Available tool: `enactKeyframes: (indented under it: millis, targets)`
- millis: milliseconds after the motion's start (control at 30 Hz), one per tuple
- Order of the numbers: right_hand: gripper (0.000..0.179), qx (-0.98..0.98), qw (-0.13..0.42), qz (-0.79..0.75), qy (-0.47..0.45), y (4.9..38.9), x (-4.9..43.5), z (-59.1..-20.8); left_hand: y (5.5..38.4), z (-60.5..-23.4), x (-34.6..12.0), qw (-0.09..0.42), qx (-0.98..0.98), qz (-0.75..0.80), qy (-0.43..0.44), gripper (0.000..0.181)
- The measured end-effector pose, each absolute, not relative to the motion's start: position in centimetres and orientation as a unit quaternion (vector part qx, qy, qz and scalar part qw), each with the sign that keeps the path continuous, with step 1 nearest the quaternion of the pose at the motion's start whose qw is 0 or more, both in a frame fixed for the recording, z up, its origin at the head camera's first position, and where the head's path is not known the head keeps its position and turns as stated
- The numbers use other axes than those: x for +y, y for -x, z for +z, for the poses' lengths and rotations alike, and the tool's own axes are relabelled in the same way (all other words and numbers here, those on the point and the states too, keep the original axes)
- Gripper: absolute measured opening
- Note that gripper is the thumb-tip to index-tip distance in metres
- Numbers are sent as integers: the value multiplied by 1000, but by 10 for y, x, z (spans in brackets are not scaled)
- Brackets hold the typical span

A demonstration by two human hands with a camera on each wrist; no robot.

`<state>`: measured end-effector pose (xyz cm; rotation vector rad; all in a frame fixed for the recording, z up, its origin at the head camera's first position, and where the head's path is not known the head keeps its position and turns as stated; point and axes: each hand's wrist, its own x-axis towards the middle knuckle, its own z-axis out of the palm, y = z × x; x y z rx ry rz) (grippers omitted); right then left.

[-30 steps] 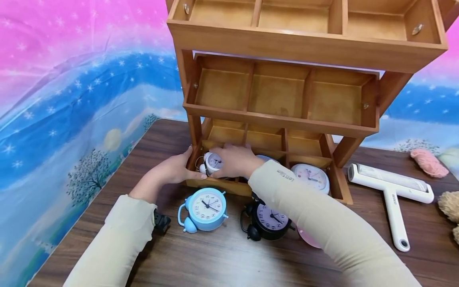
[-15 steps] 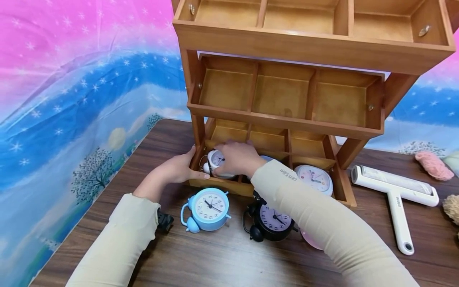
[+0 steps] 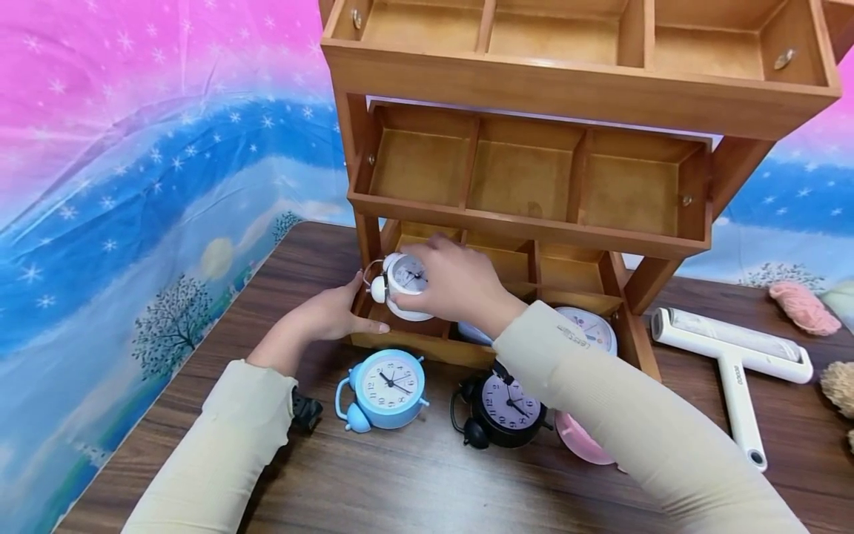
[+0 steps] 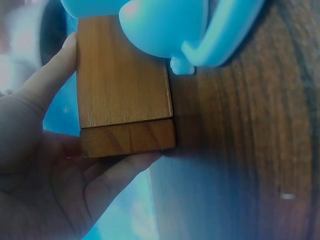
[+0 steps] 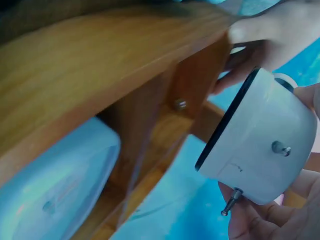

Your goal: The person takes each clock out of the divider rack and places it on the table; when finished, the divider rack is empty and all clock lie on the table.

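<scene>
My right hand point(image 3: 460, 285) grips a white twin-bell alarm clock point(image 3: 394, 276) above the left compartment of the wooden rack's bottom tier point(image 3: 427, 347). The right wrist view shows the clock's back and side point(image 5: 260, 140), its metal feet sticking out, tilted and apart from the wood. My left hand point(image 3: 327, 315) holds the left end of that tier, thumb at the front; the left wrist view shows fingers round the wooden end point(image 4: 125, 75). Just in front, a light blue alarm clock point(image 3: 390, 380) lies face up on the table. My right hand hides part of the white clock's dial.
A black alarm clock point(image 3: 510, 408) and a partly hidden pink round one point(image 3: 583, 441) lie nearby. The bottom tier also holds a bluish thing point(image 3: 474, 334) and a pale rounded-square clock point(image 3: 590, 324). A white lint roller point(image 3: 730, 345) and pink yarn point(image 3: 805, 308) lie right.
My right hand has lifted the white alarm clock up from inside the left compartment. My left hand keeps its place on the tier's end.
</scene>
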<state>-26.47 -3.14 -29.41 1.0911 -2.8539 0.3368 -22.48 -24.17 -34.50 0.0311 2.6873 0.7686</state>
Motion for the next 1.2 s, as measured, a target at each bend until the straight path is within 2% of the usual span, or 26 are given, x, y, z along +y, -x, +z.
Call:
enactKeyframes:
  millis: [300, 500, 633, 967, 1200]
  targets:
    - [67, -884, 56, 109, -450, 205, -15, -284, 225, -343, -245, 164, 948, 271, -30, 89]
    - [68, -840, 77, 80, -530, 162, -12, -298, 224, -343, -245, 179, 945, 274, -11, 106]
    - [71, -816, 74, 71, -569, 141, -13, -310, 224, -345, -244, 174, 945, 277, -5, 109]
    - [71, -793, 52, 21, -607, 113, -27, -342, 225, -349, -242, 166, 946, 280, -8, 110]
    - [75, -809, 14, 35, -587, 107, -34, -353, 225, -350, -241, 167, 947, 274, -4, 110]
